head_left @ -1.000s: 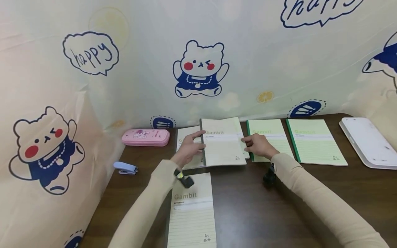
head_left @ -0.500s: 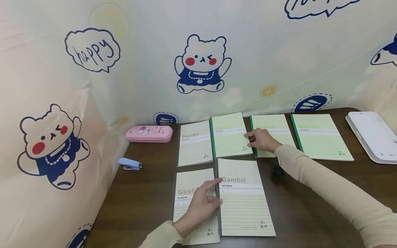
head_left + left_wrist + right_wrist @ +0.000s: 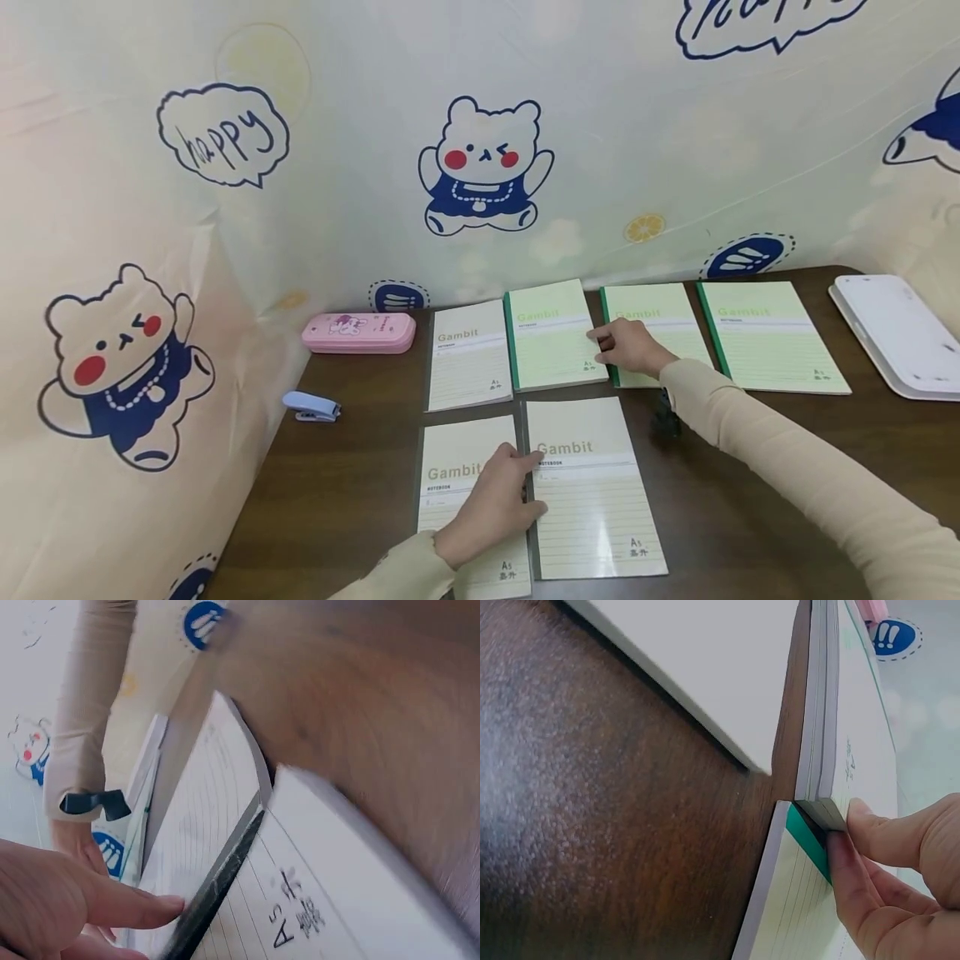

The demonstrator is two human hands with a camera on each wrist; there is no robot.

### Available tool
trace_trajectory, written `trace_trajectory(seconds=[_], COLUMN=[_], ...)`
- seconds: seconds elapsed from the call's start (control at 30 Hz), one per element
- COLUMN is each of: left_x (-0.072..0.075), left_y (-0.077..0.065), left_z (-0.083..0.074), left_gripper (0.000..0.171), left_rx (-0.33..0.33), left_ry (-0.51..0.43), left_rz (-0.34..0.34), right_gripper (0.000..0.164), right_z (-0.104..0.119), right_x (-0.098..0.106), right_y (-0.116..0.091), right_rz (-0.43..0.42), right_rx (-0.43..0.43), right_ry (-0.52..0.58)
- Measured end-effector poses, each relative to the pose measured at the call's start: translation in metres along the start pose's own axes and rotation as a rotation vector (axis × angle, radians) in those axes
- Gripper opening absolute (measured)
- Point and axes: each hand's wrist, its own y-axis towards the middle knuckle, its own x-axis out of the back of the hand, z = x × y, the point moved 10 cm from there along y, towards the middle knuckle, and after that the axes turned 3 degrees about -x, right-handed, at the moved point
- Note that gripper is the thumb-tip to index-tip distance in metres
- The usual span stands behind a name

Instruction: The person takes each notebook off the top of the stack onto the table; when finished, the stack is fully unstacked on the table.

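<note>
My left hand (image 3: 491, 500) holds the grey-spined notebook (image 3: 592, 500) at front right by its spine edge. In the left wrist view the thumb (image 3: 135, 904) lies along that dark spine. To the left, partly under the hand, is another grey-spined notebook (image 3: 457, 446). At the back, my right hand (image 3: 633, 346) pinches the right edge of a green-spined notebook (image 3: 551, 358). The right wrist view shows the thumb on its cover and a finger against the edge, with stacked layers visible. A second green-spined notebook (image 3: 660, 300) lies partly under that hand.
A grey-spined notebook (image 3: 468, 362) lies at back left, and another green-spined one (image 3: 772, 333) at back right. A pink pencil case (image 3: 358, 333), a light-blue stapler (image 3: 311, 407) and a white flat object (image 3: 900, 333) stand around them on the dark table (image 3: 300, 517). A printed cloth hangs behind.
My left hand has brought the grey-spined notebook from the back row to the front, beside the other one, uncovering the green-spined notebook. The right hand has stayed at the back row.
</note>
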Motion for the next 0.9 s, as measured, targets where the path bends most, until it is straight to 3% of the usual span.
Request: trace_trajectory(seconds=[0.13, 0.23, 0.4, 0.5, 0.63, 0.73, 0.9], left_x=[0.012, 0.033, 0.068, 0.068, 0.059, 0.056, 0.06], left_y=[0.011, 0.036, 0.097, 0.129, 0.157, 0.167, 0.172], left_z=[-0.001, 0.008, 0.046, 0.065, 0.075, 0.076, 0.076], left_gripper=[0.053, 0.053, 0.058, 0.065, 0.073, 0.072, 0.065], left_rx=[-0.023, -0.004, 0.189, 0.266, 0.246, 0.213, 0.189], left_ry=[0.038, -0.004, -0.236, -0.278, -0.203, -0.151, -0.156], left_rz=[-0.057, -0.116, -0.172, -0.148, -0.101, -0.118, -0.173], right_gripper=[0.047, 0.047, 0.047, 0.047, 0.047, 0.047, 0.047], right_z=[0.001, 0.001, -0.001, -0.009, -0.013, -0.01, -0.003], right_x=[0.001, 0.001, -0.002, -0.007, -0.009, -0.008, -0.001], right_y=[-0.001, -0.001, -0.002, -0.007, -0.009, -0.007, 0.0], right_rz=[-0.003, -0.008, -0.014, -0.021, -0.045, -0.054, -0.054], right_rx=[0.003, -0.001, -0.017, -0.04, -0.06, -0.065, -0.07], right_ry=[-0.003, 0.006, 0.022, 0.046, 0.078, 0.071, 0.046])
